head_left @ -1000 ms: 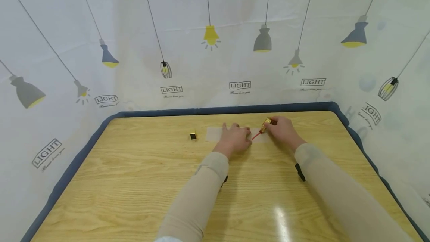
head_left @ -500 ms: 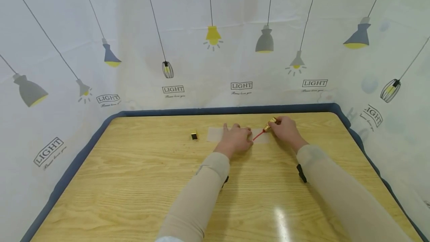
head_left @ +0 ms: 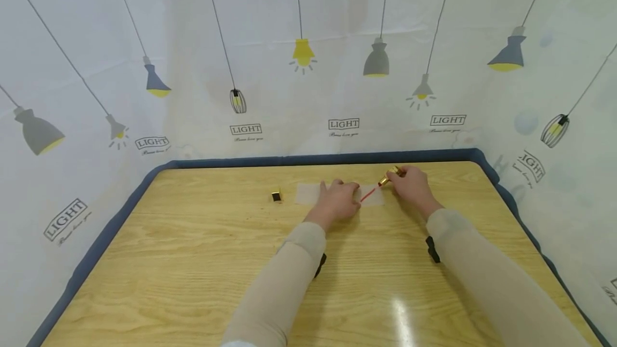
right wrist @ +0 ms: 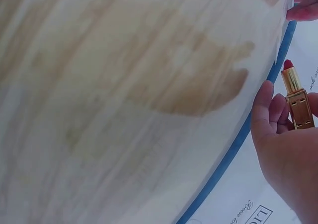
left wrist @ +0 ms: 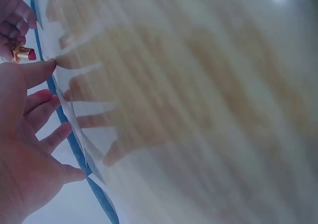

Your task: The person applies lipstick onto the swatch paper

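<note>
A strip of thin white paper (head_left: 306, 194) lies on the wooden table, partly covered by my left hand (head_left: 339, 198). That hand rests on the paper with its fingers spread; the left wrist view shows the fingertips (left wrist: 67, 129) at the surface. My right hand (head_left: 413, 186) holds a gold lipstick (head_left: 389, 176) between thumb and fingers, tilted, with its red tip (right wrist: 288, 64) exposed. A straight red line (head_left: 369, 194) runs up and right across the paper, from beside my left thumb to the lipstick's tip. Left of the paper stands a small gold-and-black lipstick cap (head_left: 276, 196).
The glossy wooden table (head_left: 193, 261) has a dark blue padded edge (head_left: 308, 160). White curtain walls (head_left: 270, 58) printed with lamps rise behind it and on both sides.
My right hand has drawn the lipstick a little up and to the right, and the red line has grown longer behind it. The left hand stays put on the paper.
</note>
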`<state>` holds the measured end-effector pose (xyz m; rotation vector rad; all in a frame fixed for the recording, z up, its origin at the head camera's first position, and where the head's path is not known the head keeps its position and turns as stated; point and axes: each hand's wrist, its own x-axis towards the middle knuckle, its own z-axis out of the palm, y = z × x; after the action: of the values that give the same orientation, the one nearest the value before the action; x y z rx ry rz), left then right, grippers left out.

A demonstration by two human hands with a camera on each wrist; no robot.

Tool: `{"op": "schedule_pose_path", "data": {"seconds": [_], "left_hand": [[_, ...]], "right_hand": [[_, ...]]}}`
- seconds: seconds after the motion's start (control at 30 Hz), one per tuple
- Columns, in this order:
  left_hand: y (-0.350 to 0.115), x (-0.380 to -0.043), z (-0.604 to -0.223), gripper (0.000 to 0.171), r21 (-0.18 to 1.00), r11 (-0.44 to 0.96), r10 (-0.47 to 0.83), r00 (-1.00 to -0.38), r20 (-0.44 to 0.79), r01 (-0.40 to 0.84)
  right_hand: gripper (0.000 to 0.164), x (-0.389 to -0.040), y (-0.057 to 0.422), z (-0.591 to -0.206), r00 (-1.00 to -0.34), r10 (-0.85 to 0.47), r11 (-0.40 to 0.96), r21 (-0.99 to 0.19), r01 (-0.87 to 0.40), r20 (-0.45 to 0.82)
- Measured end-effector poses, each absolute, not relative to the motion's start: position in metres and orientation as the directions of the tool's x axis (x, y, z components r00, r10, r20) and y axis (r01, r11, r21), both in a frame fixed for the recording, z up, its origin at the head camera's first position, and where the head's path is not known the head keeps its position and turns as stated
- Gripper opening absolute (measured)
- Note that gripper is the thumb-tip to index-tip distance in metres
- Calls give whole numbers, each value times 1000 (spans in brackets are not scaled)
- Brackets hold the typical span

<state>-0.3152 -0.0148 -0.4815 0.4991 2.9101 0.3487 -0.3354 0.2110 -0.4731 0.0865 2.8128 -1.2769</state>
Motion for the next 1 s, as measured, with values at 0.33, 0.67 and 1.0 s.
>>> {"op": "schedule_pose_path", "data": {"seconds": [0.33, 0.67, 1.0], "left_hand": [[-20, -312, -470, 52, 355, 894, 329, -939, -101, 275], [-54, -316, -464, 50, 251, 914, 359, -923, -135, 319], [-81, -324, -469, 54, 145, 938, 336, -927, -164, 315]], "right_hand": [[57, -331, 200, -465, -993, 18, 573, -813, 103, -113], [52, -329, 170, -460, -996, 0, 524, -848, 80, -94], [45, -327, 135, -460, -997, -61, 529, -849, 8, -47]]}}
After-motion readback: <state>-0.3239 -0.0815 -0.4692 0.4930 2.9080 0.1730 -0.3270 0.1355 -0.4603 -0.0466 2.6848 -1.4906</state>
